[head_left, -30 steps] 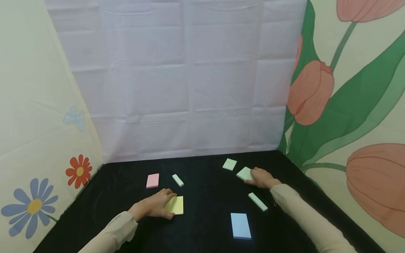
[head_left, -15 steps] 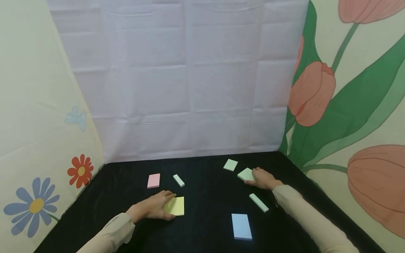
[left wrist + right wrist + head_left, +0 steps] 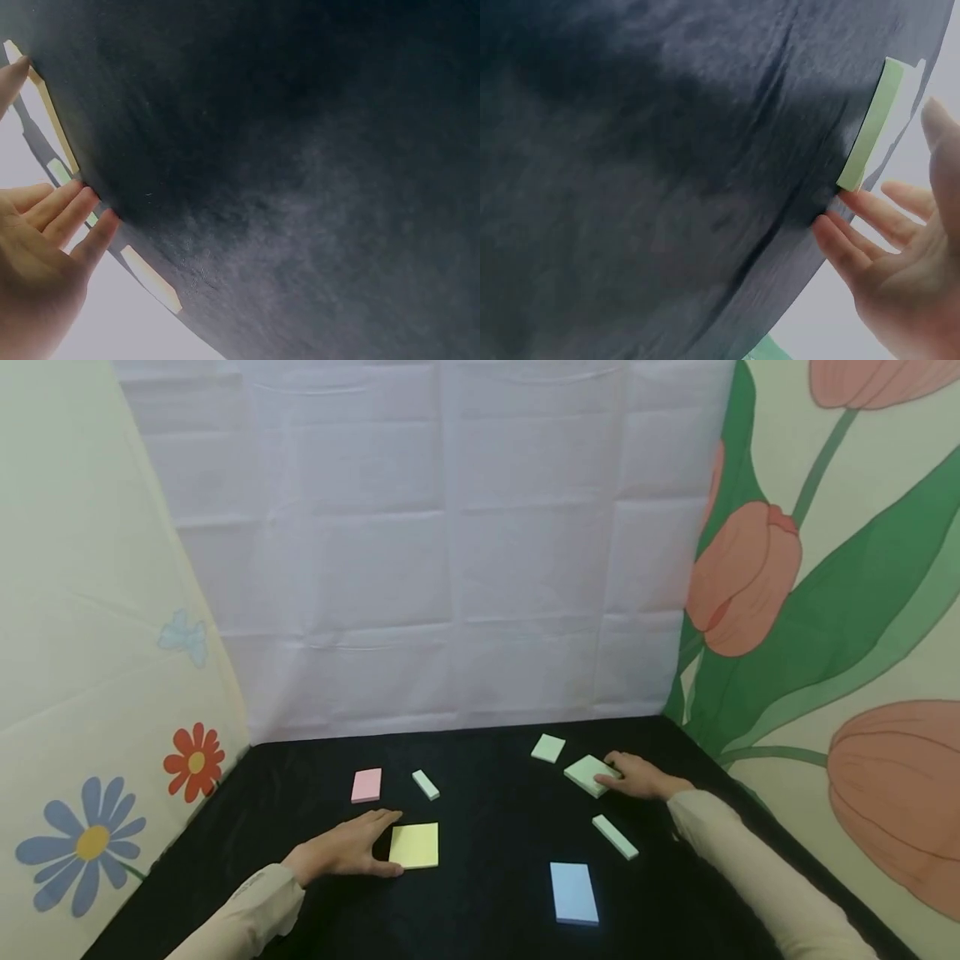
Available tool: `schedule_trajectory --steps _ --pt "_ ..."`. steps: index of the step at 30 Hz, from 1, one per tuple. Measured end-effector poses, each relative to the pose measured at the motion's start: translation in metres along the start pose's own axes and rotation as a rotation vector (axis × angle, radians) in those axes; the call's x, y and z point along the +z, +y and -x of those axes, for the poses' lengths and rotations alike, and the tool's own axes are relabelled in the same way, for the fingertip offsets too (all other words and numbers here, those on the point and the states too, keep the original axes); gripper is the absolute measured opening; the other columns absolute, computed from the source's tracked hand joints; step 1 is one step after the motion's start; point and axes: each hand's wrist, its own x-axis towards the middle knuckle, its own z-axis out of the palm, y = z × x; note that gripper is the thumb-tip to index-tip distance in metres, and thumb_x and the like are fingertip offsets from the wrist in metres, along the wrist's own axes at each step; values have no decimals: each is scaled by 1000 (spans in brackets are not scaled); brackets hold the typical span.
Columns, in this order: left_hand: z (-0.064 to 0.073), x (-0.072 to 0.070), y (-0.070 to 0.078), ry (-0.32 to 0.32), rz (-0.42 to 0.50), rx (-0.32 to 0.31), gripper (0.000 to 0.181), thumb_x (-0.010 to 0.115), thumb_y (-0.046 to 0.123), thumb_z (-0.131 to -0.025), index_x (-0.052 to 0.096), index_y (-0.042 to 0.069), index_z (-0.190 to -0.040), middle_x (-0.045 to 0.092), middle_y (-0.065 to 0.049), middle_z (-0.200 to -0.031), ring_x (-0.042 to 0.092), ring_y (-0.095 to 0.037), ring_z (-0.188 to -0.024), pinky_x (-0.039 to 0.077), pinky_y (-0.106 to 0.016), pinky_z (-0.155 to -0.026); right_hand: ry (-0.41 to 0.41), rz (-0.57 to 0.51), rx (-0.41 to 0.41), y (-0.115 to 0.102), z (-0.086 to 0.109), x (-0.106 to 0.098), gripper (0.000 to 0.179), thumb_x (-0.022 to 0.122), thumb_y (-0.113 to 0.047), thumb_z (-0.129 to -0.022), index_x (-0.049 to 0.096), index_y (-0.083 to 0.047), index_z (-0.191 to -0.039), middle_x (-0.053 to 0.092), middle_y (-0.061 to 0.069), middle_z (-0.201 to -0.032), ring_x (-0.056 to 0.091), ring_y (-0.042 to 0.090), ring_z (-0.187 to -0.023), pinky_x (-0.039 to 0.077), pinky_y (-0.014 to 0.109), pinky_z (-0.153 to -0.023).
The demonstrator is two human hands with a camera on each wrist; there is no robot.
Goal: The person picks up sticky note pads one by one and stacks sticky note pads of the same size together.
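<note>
A yellow sticky note pad (image 3: 418, 845) lies flat on the black-covered table. At its left side is my left hand (image 3: 347, 847), thumb and fingers spread apart with the fingertips close to its edge. In the left wrist view that hand (image 3: 41, 251) has its palm bare and its fingers extended. On the right, a pale green sticky note pad (image 3: 582, 772) lies flat, turned at an angle. My right hand (image 3: 641, 777) is by its right side, thumb and fingertips overlapping the near corner. The right wrist view shows loosely extended fingers (image 3: 844, 251) at the end of the green pad (image 3: 871, 127).
Farther left are a pink pad (image 3: 366, 786) and a narrow pale strip pad (image 3: 425, 785). A small green pad (image 3: 548, 748) lies behind the larger one. Nearer me are another narrow pad (image 3: 615, 837) and a blue pad (image 3: 574, 893). A white cloth (image 3: 450, 568) hangs behind the table.
My left hand has drawn back to the left, uncovering the yellow pad. The right hand has loosened and slid right, so more of the green pad shows. The pads stay put.
</note>
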Motion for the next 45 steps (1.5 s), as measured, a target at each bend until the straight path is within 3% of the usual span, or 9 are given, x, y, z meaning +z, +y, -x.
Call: schedule_trajectory --steps 4,10,16,21,27,34,38,45 --pt "2 -1 -1 -5 -12 -20 95 72 59 -82 38 0 -148 43 -18 -146 46 -35 -129 39 -56 -102 12 -16 -25 3 1 -2 41 62 -25 -98 56 14 -113 63 20 -97 62 33 -88 50 49 -75" --pt "4 -4 -2 -13 -14 -20 93 73 58 -82 40 0 -147 43 -19 -145 46 -37 -129 39 -56 -102 6 -32 1 3 3 -2 37 61 -23 -99 57 12 -112 63 13 -89 61 25 -79 50 44 -68" --pt "3 -4 -2 -31 -17 -17 93 73 58 -82 40 1 -147 42 -18 -146 46 -35 -128 39 -55 -102 -23 -45 -13 -1 6 -5 43 64 -31 -97 59 8 -112 65 11 -91 63 24 -80 51 44 -70" --pt "3 -9 -1 -39 -41 -5 91 73 58 -82 43 -1 -145 44 -18 -143 47 -34 -127 40 -54 -101 -30 -2 -30 -7 1 -10 49 68 -37 -93 61 7 -114 62 4 -86 57 15 -73 50 40 -68" --pt "6 -11 -2 -32 -44 -2 89 74 57 -81 47 -1 -142 46 -17 -141 48 -35 -125 41 -55 -100 6 -30 -43 -15 -11 -5 57 75 -37 -87 60 9 -117 57 16 -101 52 24 -85 46 45 -77" --pt "4 -5 -3 -39 -13 8 86 74 57 -82 47 3 -143 46 -15 -141 49 -32 -124 42 -55 -99 -61 -100 9 -19 -15 -2 65 82 -26 -82 54 13 -125 53 28 -122 52 39 -107 43 51 -89" --pt "3 -5 -1 -45 -13 1 86 74 56 -82 46 2 -144 45 -15 -142 48 -33 -125 41 -54 -100 -102 -137 57 -17 -15 -1 68 84 -24 -80 51 14 -127 53 28 -122 51 36 -103 42 47 -88" --pt "0 -6 2 -52 -34 5 89 74 56 -82 45 0 -144 44 -17 -143 46 -34 -127 40 -54 -101 -126 -176 73 -16 -13 -1 62 83 -17 -80 51 12 -125 54 25 -115 52 33 -96 43 46 -84"
